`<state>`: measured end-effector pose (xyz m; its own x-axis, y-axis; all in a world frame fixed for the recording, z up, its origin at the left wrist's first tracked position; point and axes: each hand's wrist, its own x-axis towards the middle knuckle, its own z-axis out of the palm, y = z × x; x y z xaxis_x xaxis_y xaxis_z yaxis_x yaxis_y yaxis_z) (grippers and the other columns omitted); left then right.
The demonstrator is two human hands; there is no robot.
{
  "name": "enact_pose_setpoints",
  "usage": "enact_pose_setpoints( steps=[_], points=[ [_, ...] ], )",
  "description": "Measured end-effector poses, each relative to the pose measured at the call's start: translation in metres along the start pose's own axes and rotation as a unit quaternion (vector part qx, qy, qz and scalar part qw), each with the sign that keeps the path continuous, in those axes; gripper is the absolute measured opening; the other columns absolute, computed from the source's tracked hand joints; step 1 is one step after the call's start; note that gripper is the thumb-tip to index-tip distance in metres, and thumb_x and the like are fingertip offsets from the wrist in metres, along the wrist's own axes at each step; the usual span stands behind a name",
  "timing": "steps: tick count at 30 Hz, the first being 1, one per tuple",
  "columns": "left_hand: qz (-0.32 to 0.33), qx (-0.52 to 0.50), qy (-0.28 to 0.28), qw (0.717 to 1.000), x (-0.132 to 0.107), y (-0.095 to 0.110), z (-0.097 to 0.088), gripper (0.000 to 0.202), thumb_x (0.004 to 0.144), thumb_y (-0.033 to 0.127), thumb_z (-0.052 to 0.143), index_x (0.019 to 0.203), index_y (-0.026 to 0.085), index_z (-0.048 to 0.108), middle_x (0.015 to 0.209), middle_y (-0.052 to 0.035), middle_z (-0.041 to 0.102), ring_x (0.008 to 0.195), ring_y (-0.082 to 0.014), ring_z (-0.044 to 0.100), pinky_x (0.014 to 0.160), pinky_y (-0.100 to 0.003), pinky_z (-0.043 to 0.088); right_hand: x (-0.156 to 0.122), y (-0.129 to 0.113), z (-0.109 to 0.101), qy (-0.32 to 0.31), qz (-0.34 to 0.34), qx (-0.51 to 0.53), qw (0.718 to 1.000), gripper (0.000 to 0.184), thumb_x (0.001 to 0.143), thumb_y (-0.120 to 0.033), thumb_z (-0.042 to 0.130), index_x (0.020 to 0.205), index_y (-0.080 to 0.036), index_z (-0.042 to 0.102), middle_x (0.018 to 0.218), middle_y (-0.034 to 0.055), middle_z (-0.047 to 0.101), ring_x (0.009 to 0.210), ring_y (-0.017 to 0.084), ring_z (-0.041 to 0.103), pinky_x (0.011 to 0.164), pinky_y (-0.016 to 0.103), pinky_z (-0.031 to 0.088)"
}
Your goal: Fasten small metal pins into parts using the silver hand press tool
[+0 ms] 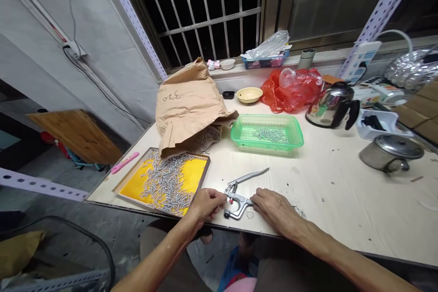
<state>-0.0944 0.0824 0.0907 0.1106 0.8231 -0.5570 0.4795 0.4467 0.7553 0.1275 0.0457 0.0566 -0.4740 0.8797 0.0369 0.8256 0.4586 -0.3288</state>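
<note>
A silver hand press tool (239,194) lies on the pale table (342,191) near its front edge, its long handle raised toward the back right. My left hand (207,204) is pinched at the tool's jaw end, fingers closed on something too small to make out. My right hand (273,205) rests palm down on the tool's lower handle, fingers pressed together on it. Just left of my left hand stands a yellow tray (137,182) heaped with several small metal pieces (167,180).
A brown paper sack (188,105) spills more metal pieces behind the tray. A green basket (267,133) holds several pieces. Further back are a yellow bowl (249,95), red plastic bag (290,89), kettle (331,105) and steel pot (392,151). A pink knife (125,162) lies at the left edge.
</note>
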Motion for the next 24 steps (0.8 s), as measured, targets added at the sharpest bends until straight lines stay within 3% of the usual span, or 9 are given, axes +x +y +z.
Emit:
enact_pose_setpoints(
  steps=[3,11,20,24],
  points=[
    [-0.012,-0.013,-0.036,0.999,0.0039,-0.0028,0.0090,0.039,0.060,0.052,0.067,0.061,0.014,0.054,0.044,0.0077,0.041,0.036,-0.0035,0.029,0.036,-0.019,0.020,-0.0031,0.0047,-0.0013,0.002,-0.013,-0.003,1.000,0.017,0.092,-0.018,0.042,0.084,-0.019,0.057,0.085,0.0024,0.057,0.078,0.016,0.052,0.067,0.028,0.034],
    [0.004,0.063,-0.032,0.998,0.0050,-0.0047,0.0130,0.045,0.059,0.060,0.065,0.059,0.016,0.054,0.037,0.0093,0.034,0.034,-0.0043,0.025,0.036,-0.021,0.016,-0.0043,0.0053,-0.0069,0.003,-0.016,-0.005,1.000,0.016,0.093,-0.020,0.043,0.084,-0.019,0.056,0.086,0.0026,0.058,0.078,0.015,0.052,0.067,0.027,0.034],
    [-0.012,0.140,-0.073,0.987,0.0066,0.0029,0.0121,0.033,0.065,0.047,0.059,0.053,0.018,0.049,0.035,0.0080,0.037,0.032,-0.0051,0.028,0.036,-0.021,0.018,-0.0048,0.0069,0.0011,0.021,-0.016,-0.010,1.000,0.014,0.091,-0.017,0.044,0.087,-0.019,0.057,0.087,0.0027,0.058,0.078,0.016,0.052,0.067,0.028,0.034],
    [-0.026,0.161,-0.090,0.982,0.0093,0.0043,0.0102,0.035,0.065,0.047,0.060,0.049,0.018,0.046,0.034,0.0074,0.039,0.031,-0.0049,0.029,0.036,-0.020,0.019,-0.0059,0.0044,-0.0045,0.000,0.000,-0.003,1.000,0.016,0.092,-0.018,0.043,0.091,-0.019,0.058,0.089,0.0038,0.058,0.081,0.016,0.053,0.070,0.029,0.037]
  ],
)
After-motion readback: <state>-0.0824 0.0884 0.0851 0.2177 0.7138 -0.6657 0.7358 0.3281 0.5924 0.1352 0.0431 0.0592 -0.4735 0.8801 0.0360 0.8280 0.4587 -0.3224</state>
